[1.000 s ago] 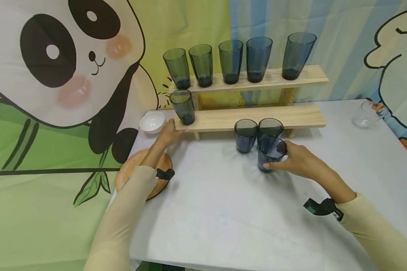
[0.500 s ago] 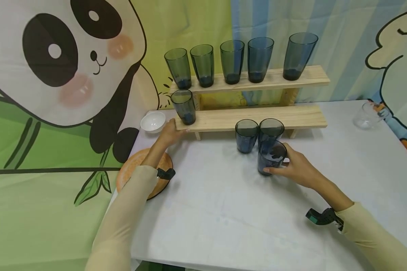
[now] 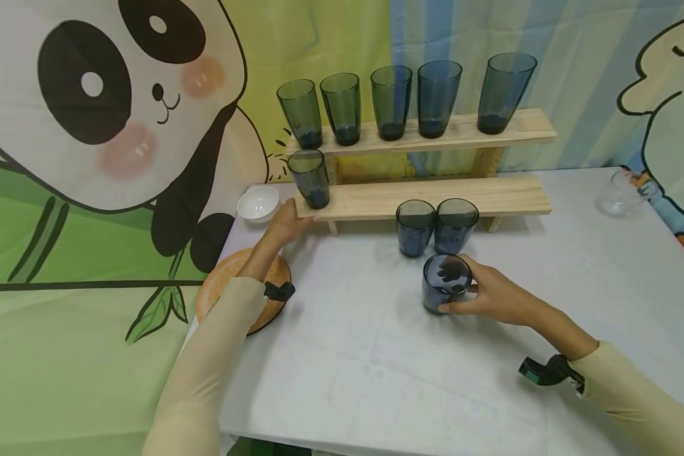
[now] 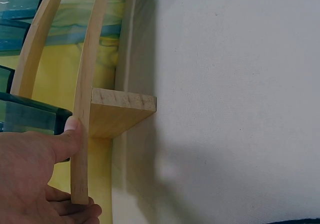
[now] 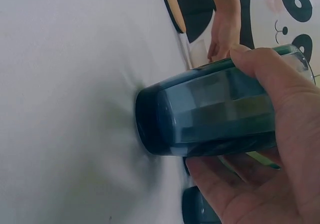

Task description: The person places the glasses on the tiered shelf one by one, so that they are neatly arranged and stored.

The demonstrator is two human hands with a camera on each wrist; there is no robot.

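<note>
While the left hand held the shelf end, the right hand gripped an upright cup, just in front of two cups.

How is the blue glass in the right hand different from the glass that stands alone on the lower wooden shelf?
The held glass stands on the white table, while the shelf glass stands on the lower shelf. The right hand has its grip around the held glass; the left hand grips the shelf's end, beside the shelf glass. The held glass is nearer the camera. Both are upright, dark blue, see-through and empty.
</note>
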